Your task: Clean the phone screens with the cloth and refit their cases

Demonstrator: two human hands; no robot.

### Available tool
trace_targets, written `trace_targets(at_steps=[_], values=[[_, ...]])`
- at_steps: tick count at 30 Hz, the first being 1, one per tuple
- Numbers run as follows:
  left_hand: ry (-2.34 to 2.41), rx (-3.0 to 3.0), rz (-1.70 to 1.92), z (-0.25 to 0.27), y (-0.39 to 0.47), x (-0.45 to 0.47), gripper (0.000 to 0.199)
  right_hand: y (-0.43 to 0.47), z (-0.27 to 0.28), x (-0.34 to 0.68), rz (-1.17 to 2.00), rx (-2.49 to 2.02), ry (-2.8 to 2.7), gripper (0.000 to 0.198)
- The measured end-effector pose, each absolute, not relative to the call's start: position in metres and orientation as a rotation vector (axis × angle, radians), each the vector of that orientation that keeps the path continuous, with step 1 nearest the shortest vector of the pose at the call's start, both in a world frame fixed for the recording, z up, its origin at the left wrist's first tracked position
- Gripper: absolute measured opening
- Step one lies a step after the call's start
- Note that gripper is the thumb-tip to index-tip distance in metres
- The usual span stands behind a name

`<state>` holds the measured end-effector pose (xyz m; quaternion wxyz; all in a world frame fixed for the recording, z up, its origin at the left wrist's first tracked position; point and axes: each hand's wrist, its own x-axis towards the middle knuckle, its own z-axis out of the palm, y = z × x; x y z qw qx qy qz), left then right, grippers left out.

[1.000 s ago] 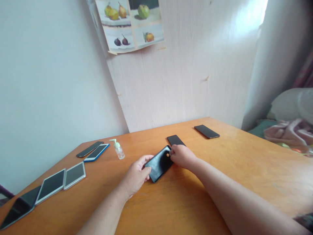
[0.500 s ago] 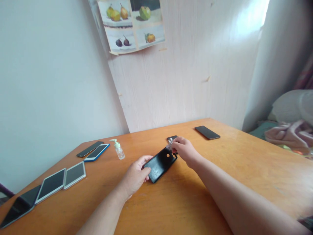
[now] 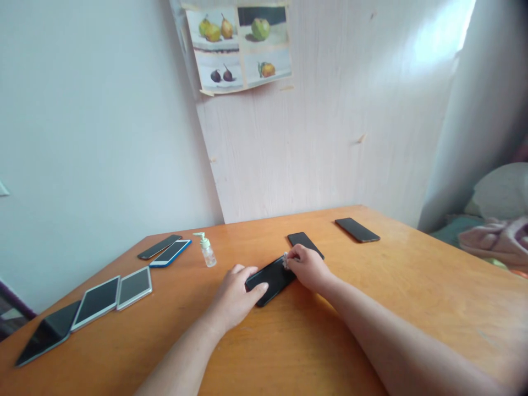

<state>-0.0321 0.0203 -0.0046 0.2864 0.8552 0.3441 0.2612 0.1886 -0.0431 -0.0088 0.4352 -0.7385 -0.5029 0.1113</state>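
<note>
My left hand grips the near left end of a black phone case, thumb on top and fingers along its far edge. The case lies low over the table, slanting up to the right; whether it touches the wood I cannot tell. My right hand pinches a small crumpled white tissue and presses it on the case's far right end, hiding that corner. Just behind the right hand lies a dark phone, partly covered by it.
On the wooden table a pump bottle stands left of centre. Several devices lie along the left, among them a blue-edged phone and a white-framed tablet. Another dark phone rests at the back right. Fabric is heaped beyond the right edge.
The case has tipped down flatter, so its camera cutouts no longer show. My right hand has brought the tissue down onto its surface. The view has shifted slightly.
</note>
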Motion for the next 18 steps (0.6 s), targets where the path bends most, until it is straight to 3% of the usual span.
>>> trace_targets(at_steps=[5, 12, 18], values=[[0.933, 2.389, 0.568, 0.0, 0.014, -0.036, 0.075, -0.05, -0.005, 0.187, 0.107, -2.03, -1.489, 0.015], [0.893, 2.399, 0.581, -0.001, 0.008, -0.033, 0.071, -0.053, -0.002, 0.188, -0.004, -2.119, -1.67, 0.016], [0.786, 2.373, 0.594, -0.006, 0.001, -0.028, 0.095, -0.047, -0.008, 0.191, -0.052, -2.12, -1.568, 0.015]])
